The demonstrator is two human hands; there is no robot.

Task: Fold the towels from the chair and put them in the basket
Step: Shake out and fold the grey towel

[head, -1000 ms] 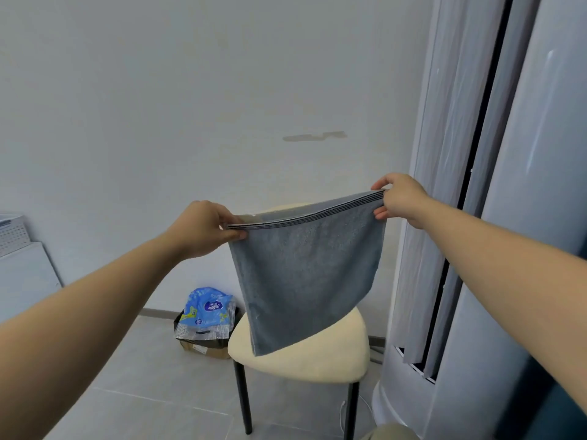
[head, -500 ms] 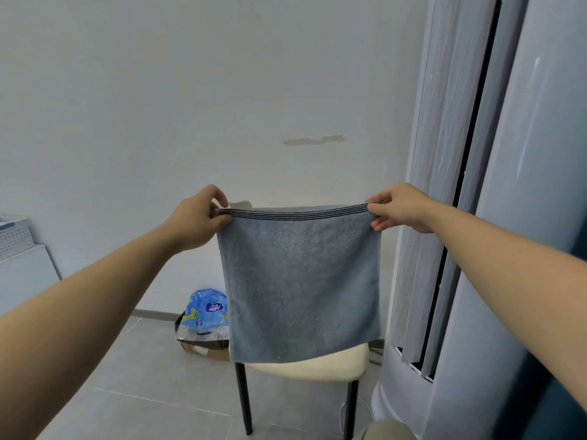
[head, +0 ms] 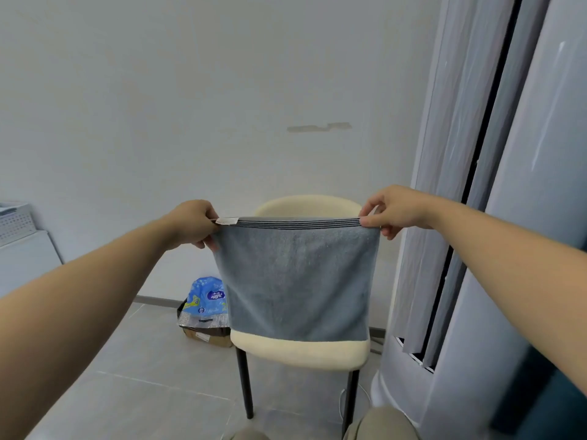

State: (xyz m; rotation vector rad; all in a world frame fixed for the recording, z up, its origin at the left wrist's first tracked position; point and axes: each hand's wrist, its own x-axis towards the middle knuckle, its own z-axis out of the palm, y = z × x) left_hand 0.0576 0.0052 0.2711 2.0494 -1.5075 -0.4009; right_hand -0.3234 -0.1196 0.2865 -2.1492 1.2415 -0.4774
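My left hand (head: 193,225) and right hand (head: 389,211) pinch the top corners of the towel (head: 298,281). Its striped edge is now level and stretched, no longer tilted. It hangs flat before the chair (head: 301,352), so I judge the next fold can begin.

Air above the chair (head: 301,352) is open; a tall unit (head: 540,217) crowds its right.

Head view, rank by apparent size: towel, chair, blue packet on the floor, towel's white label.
1. cream chair, by outline; the towel hides much of it
2. grey-blue towel, nearer the camera, so 1 and 2 are unsure
3. blue packet
4. white label
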